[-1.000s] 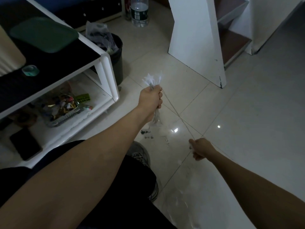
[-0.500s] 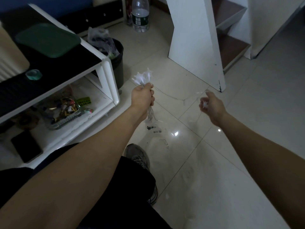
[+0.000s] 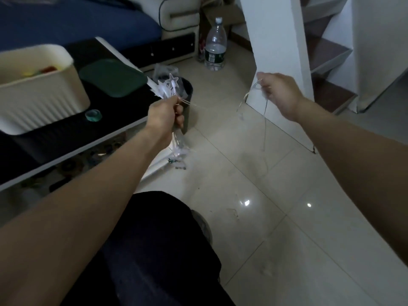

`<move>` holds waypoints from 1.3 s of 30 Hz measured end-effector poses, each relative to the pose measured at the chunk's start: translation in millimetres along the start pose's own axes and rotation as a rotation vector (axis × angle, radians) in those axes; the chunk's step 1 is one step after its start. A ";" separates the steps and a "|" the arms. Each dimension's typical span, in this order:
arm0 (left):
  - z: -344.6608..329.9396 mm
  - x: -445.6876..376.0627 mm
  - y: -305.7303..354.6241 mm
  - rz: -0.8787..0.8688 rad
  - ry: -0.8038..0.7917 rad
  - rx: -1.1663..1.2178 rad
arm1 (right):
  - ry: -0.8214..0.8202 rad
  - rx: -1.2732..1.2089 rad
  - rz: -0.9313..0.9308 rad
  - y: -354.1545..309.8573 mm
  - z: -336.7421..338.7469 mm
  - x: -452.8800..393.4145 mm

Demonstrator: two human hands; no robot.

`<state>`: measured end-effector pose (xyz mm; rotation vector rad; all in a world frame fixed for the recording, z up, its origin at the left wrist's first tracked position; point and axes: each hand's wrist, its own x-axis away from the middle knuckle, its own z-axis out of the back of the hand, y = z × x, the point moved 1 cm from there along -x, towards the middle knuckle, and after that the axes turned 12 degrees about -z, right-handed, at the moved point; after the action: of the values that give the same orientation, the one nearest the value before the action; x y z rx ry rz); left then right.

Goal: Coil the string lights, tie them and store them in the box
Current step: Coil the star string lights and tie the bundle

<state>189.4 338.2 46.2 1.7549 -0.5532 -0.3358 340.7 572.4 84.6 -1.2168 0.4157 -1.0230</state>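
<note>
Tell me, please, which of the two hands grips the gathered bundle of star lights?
The left hand grips the bundle of star lights; the right hand pinches only the thin loose wire.

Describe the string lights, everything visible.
The string lights are thin pale wire carrying translucent white star-shaped bulbs. Most are gathered into a bundle gripped in the left hand: stars fan out above the fist, more stars and loops hang below it toward the floor. A loose strand runs across to the right hand, which pinches it; from there it droops to the tile floor. Not yet tied.

Right hand (image 3: 278,95) higher, wire (image 3: 265,120) looped.
</note>
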 end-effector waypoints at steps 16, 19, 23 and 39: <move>103.8 -10.3 -1.0 0.046 0.117 -0.084 | -0.474 0.254 -0.240 23.6 -146.7 35.8; 97.0 -15.0 -3.4 0.103 0.102 0.017 | -0.508 0.248 -0.227 36.1 -148.8 37.8; 88.4 -17.7 -14.8 0.083 0.085 0.008 | -0.517 0.236 -0.198 50.2 -143.3 39.7; 45.6 -10.7 -39.1 0.092 0.069 0.007 | -0.495 0.512 0.080 41.4 -142.1 67.3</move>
<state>164.8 313.3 -3.9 1.7351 -0.5843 -0.2084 286.7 436.0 14.6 -0.9315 -0.1786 -0.6672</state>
